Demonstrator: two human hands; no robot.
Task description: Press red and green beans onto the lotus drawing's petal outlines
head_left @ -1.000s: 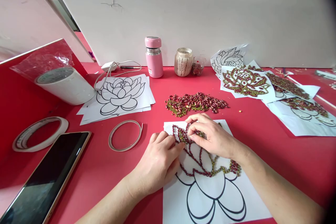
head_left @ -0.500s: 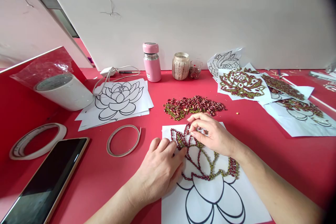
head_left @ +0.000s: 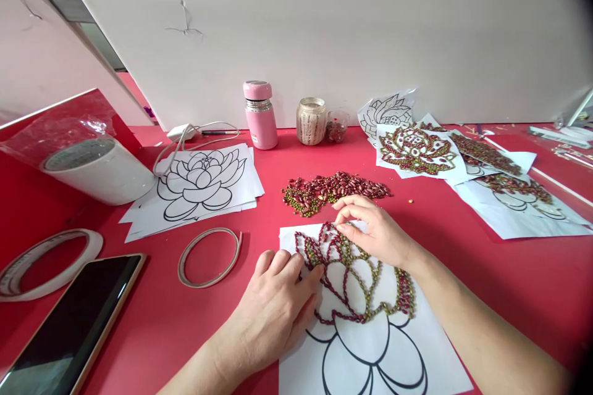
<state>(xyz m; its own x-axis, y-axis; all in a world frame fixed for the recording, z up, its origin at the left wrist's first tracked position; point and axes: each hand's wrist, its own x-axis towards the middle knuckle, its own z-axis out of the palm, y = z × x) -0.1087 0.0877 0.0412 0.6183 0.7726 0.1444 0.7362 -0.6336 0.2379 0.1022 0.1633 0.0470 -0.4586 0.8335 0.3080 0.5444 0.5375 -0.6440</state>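
Observation:
A white sheet with a printed lotus drawing (head_left: 356,345) lies in front of me, its upper petals lined with red beans and green beans (head_left: 345,287). My left hand (head_left: 278,305) rests on the sheet's left edge, fingers curled under and thumb tip against the bean-lined petals. Whatever those fingers may hold is hidden. Over the top of the drawing, my right hand (head_left: 377,228) has its thumb and fingers bent together close to the upper petals; anything between them is too small to make out. Just beyond lies a loose pile of red and green beans (head_left: 336,188).
At the left are a phone (head_left: 69,327), tape rolls (head_left: 210,284), a white cylinder (head_left: 106,176) and printed lotus sheets (head_left: 245,188). A pink flask (head_left: 260,117) and glass jar (head_left: 311,120) stand at the back. Bean-covered sheets (head_left: 419,151) lie at the right.
The whole view has shifted, with things appearing a little further left and lower. My right hand has moved slightly over the top petals; my left hand stays on the sheet.

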